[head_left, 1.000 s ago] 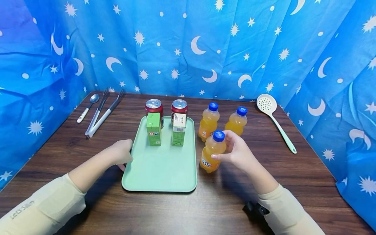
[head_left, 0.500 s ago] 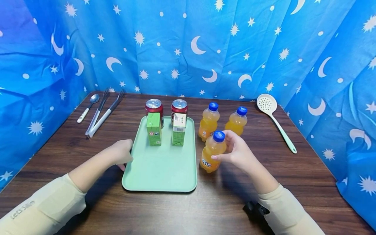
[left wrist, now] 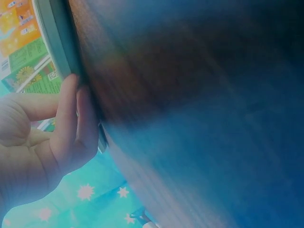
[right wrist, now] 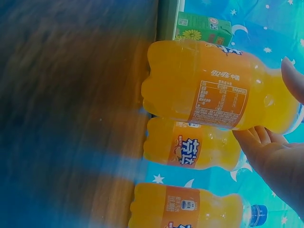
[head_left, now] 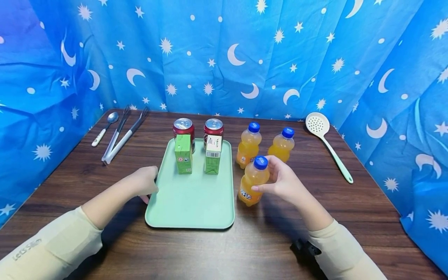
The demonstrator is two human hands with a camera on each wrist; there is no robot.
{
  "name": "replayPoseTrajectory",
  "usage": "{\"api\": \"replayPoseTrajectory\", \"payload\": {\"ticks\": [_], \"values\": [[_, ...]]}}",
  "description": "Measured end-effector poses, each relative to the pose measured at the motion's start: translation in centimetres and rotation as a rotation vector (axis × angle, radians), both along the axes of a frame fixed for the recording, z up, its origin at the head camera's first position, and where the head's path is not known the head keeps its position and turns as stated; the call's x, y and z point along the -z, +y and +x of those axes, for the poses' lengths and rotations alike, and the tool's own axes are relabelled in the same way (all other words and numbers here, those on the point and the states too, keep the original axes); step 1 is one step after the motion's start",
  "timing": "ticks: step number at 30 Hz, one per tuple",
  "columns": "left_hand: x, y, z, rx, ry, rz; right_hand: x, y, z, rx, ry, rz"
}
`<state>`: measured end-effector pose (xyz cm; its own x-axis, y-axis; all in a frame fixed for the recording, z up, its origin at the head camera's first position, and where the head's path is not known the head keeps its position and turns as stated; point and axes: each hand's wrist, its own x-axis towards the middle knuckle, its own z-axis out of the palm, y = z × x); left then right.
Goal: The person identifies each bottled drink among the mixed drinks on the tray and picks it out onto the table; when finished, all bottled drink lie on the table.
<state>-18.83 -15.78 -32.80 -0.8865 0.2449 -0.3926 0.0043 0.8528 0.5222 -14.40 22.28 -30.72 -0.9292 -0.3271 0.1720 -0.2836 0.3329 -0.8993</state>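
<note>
My right hand [head_left: 285, 182] holds an orange soda bottle [head_left: 252, 184] below its blue cap, thumb in front and fingers behind. The bottle stands about upright close to the tray's right edge; whether its base touches the table is unclear. Two similar bottles [head_left: 249, 146] [head_left: 281, 146] stand behind it. On the left, my left hand [head_left: 143, 181] grips the rim of the pale green tray [head_left: 190, 206]; in the left wrist view its fingers [left wrist: 66, 118] bend against the tray's outer side. Two green drink cartons [head_left: 184, 155] [head_left: 212, 157] stand on the tray, before two red cans [head_left: 183, 126] [head_left: 214, 126].
At the far left of the wooden table [head_left: 196, 252] lie a spoon [head_left: 105, 129] and metal tongs [head_left: 124, 136]. A slotted skimmer [head_left: 327, 140] lies at the far right. A blue star-patterned curtain [head_left: 224, 58] surrounds the back and sides.
</note>
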Motion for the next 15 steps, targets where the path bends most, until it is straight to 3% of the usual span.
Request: {"api": "replayPoseTrajectory", "payload": {"ticks": [9, 15], "values": [[-0.2, 0.0, 0.0, -0.018, -0.014, 0.000, -0.1, 0.2, 0.0, -0.012, 0.012, 0.028], [-0.3, -0.2, -0.3, -0.037, -0.029, 0.022, -0.5, 1.5, 0.0, -0.014, 0.077, 0.065]]}}
